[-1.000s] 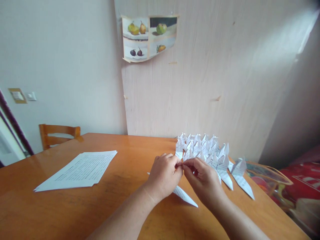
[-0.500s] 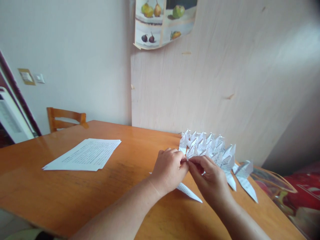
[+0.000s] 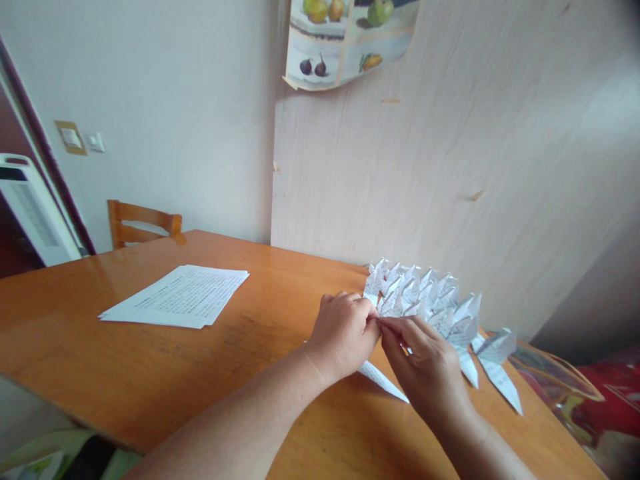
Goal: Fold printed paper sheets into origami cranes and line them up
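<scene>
My left hand (image 3: 345, 337) is closed in a pinch on a folded printed paper (image 3: 386, 383), covering most of it. One long pointed flap of this paper sticks out below the hand, and a small tip shows to the left. My right hand (image 3: 425, 357) pinches at the same spot, its thumb and forefinger meeting the left fingertips. The bit between the fingertips is hidden. Just beyond my hands stand several folded paper figures (image 3: 425, 293) with upright points, close together in rows. Another folded figure (image 3: 500, 373) sits apart at the right.
A stack of printed sheets (image 3: 180, 297) lies on the left of the wooden table (image 3: 250, 387). Behind the table are a wooden chair (image 3: 145, 223) and a wall with a fruit picture (image 3: 345, 47). Red bags (image 3: 605, 400) are beside the table's right edge.
The view has shifted slightly, so the background sits a little further right. Both hands keep their pinch at the same place on the paper, with only slight finger movement.
</scene>
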{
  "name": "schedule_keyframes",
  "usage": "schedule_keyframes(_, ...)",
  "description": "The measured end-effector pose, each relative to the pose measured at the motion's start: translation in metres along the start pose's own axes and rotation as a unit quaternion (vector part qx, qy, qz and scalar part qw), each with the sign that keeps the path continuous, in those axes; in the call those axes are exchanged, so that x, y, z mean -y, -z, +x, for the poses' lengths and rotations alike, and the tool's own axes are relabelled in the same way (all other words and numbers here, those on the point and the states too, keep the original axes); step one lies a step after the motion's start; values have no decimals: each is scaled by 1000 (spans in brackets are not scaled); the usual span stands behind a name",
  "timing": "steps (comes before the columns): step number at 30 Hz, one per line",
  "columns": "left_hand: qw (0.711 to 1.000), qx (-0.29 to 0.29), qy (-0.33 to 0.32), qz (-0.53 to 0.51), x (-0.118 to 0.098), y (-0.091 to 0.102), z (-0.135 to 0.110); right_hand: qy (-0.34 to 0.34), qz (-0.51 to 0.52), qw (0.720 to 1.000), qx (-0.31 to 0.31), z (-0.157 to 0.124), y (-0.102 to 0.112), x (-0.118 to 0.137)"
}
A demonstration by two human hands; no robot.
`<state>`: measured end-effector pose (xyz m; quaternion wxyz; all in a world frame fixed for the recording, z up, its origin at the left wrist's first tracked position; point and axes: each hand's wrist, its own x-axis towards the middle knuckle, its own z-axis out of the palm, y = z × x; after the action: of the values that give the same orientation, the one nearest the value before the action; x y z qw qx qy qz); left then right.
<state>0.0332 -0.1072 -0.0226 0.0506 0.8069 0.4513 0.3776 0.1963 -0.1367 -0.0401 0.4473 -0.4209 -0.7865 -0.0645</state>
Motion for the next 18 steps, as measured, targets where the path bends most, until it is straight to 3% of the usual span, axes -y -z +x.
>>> schedule_keyframes(18, 1000, 18, 8, -24, 0, 1, 2, 13, -39, 999, 27, -2, -1, 0)
